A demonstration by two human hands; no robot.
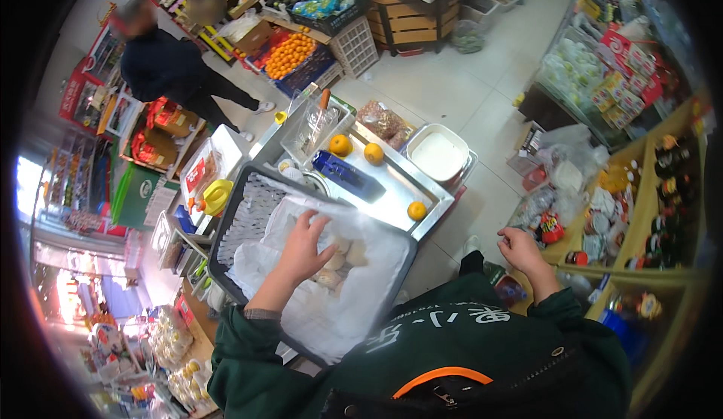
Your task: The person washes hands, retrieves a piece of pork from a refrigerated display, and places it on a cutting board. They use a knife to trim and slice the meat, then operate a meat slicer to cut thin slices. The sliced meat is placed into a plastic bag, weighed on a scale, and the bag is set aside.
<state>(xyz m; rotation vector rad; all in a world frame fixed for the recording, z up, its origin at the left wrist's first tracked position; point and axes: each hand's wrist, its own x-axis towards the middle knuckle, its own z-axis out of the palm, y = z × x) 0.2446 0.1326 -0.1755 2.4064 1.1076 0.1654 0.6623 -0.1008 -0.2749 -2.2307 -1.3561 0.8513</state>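
A dark grey plastic basket (pixel 408 249) sits before me, tilted against the metal counter's edge. White cloth or paper (pixel 350 323) lines it, around several round, pale bread-like pieces (pixel 339 261) that are blurred. Over the basket is my left hand (pixel 305 247), palm down with fingers spread and nothing held. Whether its fingertips touch the lining, I cannot tell. My right hand (pixel 521 249) hangs out to the right above the floor, loosely bent and holding nothing visible. Oranges (pixel 340 145) and a blue object (pixel 347 175) lie on the metal-topped counter (pixel 390 215).
A clear plastic bin (pixel 310 125) and a white tub (pixel 438 152) stand on the counter's far side. On the left are a yellow bottle (pixel 217 197) and a white box (pixel 226 151). Shelves of bottles (pixel 666 215) line the right. A person (pixel 164 69) stands beyond, near fruit crates (pixel 291 57).
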